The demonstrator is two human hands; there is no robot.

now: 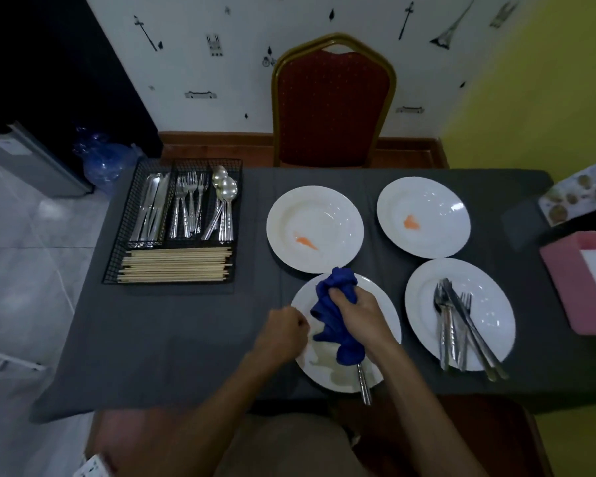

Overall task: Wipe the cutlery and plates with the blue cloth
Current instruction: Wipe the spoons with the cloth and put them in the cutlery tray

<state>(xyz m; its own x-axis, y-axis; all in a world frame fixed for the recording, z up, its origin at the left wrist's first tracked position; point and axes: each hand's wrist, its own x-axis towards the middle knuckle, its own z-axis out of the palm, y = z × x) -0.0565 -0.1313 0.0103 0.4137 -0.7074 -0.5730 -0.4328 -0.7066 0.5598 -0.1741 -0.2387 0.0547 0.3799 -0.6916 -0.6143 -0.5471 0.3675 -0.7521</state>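
Four white plates stand on the grey-clothed table. The far-left plate (pixel 324 204) and the far-right plate (pixel 427 197) each carry an orange smear. On the near-right plate (pixel 492 304) lie a knife, fork and spoon (pixel 456 321). Over the near-left plate (pixel 312 368), which has a brownish smear, my right hand (pixel 358 316) grips the bunched blue cloth (pixel 336 292). The cloth is wrapped round a piece of cutlery; only its metal handle (pixel 364 387) sticks out below. My left hand (pixel 284 333) is curled at that plate's left rim.
A black wire tray (pixel 116 242) at the table's left holds knives, forks, spoons and a row of chopsticks. A pink box (pixel 572 287) sits at the right edge. A red chair (pixel 334 108) stands behind the table against the wall.
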